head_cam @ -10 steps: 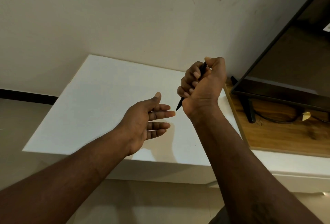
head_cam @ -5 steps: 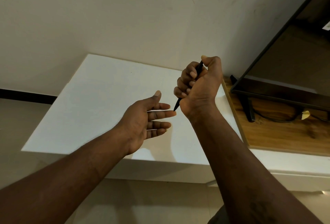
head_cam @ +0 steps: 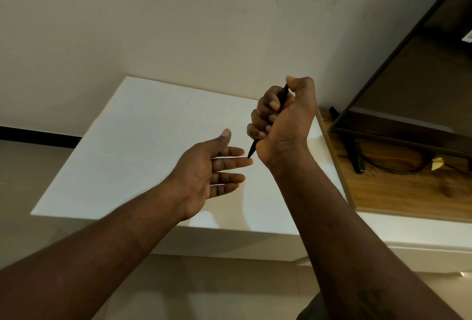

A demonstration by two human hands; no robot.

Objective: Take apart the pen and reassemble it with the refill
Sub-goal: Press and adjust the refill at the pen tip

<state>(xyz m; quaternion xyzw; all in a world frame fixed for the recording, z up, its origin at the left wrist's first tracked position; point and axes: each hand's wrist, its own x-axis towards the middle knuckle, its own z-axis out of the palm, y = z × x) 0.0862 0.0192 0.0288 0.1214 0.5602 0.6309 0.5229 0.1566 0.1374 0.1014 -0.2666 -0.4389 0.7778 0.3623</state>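
Above the white table [head_cam: 122, 141], the right hand [head_cam: 286, 125] is a fist clamped round the pen [head_cam: 283, 96], at 2 o'clock of the left hand [head_cam: 204, 174], which lies open, fingers straight, holding nothing. The pen is slim and black, tip aimed at 7 o'clock. Since a second ago the fist has edged closer; the tip now reaches a left fingertip [head_cam: 249, 162].

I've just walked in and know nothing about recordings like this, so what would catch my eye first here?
At centre, the right hand grips a black pen in a fist. The pen's tip points down, close to the fingertips of the open left hand. Both hands hover over a white table, and a dark television stands on a wooden surface at the right.
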